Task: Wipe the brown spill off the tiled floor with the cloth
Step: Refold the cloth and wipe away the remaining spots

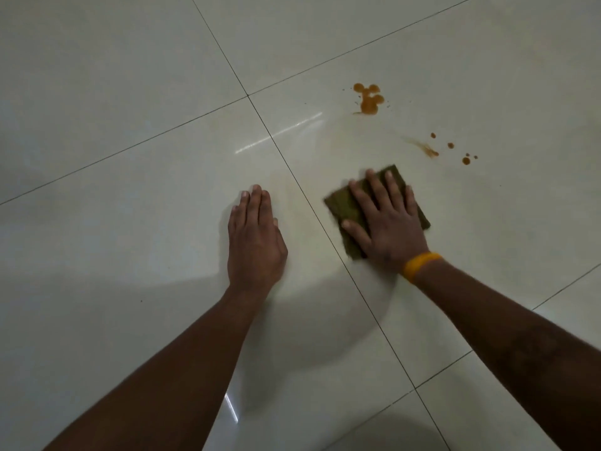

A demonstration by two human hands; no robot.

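A brown spill (pixel 369 99) lies in blobs on the glossy white tiled floor (pixel 130 92), up and right of centre. More brown drops and a smear (pixel 450 149) sit further right. A folded olive-green cloth (pixel 343 206) rests flat on the floor below the spill. My right hand (pixel 387 222), with a yellow wristband, presses flat on the cloth with fingers spread. My left hand (pixel 255 236) lies palm down on the bare tile to the left, holding nothing.
Dark grout lines (pixel 292 167) cross the floor diagonally between large tiles. A faint wet streak marks the tile between the cloth and the spill. Shadows of my arms fall on the near tiles.
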